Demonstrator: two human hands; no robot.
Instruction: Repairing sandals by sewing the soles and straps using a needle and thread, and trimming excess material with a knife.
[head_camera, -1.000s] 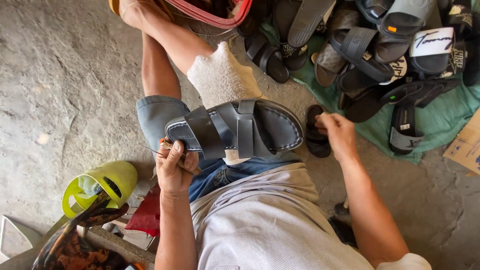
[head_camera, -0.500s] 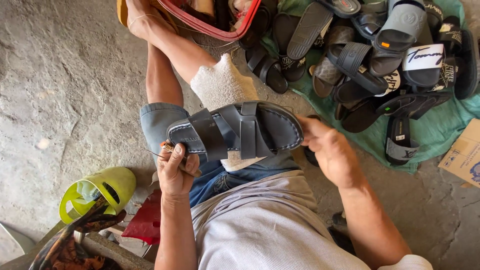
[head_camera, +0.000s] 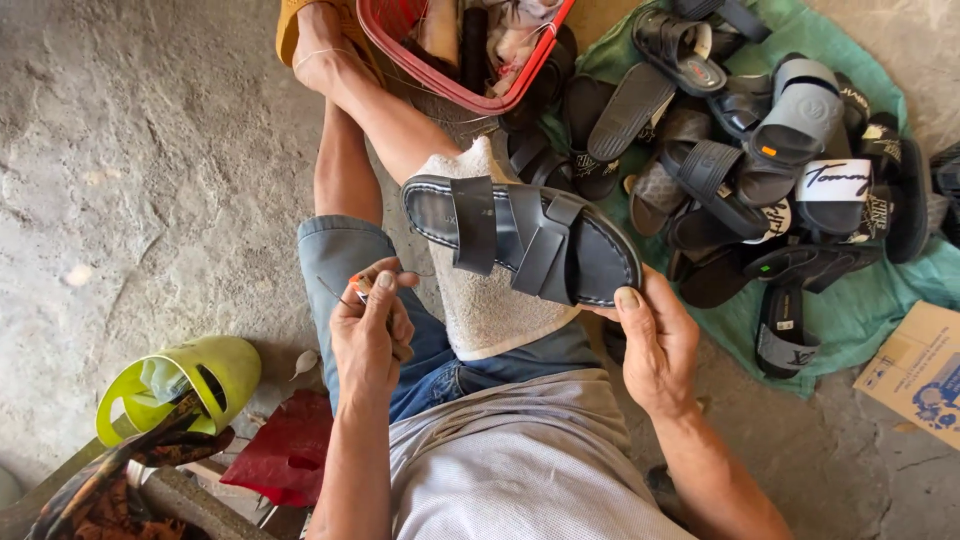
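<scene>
A dark blue-grey sandal (head_camera: 520, 238) with wide straps lies across a white towel (head_camera: 490, 300) on my knee. My right hand (head_camera: 655, 345) grips its heel end, thumb on the sole's edge. My left hand (head_camera: 368, 335) is closed on a small tool with an orange handle (head_camera: 362, 286) beside my left thigh, a thin thread trailing from it. My left hand is apart from the sandal.
A heap of dark sandals (head_camera: 760, 170) lies on a green cloth (head_camera: 860, 310) at the right. A red basket (head_camera: 460, 50) stands beyond my foot. A yellow-green plastic jug (head_camera: 180, 385), a red cloth (head_camera: 285, 450) and a cardboard box (head_camera: 915, 375) lie near.
My right hand left the sandal pile and took hold of the sandal's heel end. My left hand let go of the sandal and now holds the small tool. The sandal turned.
</scene>
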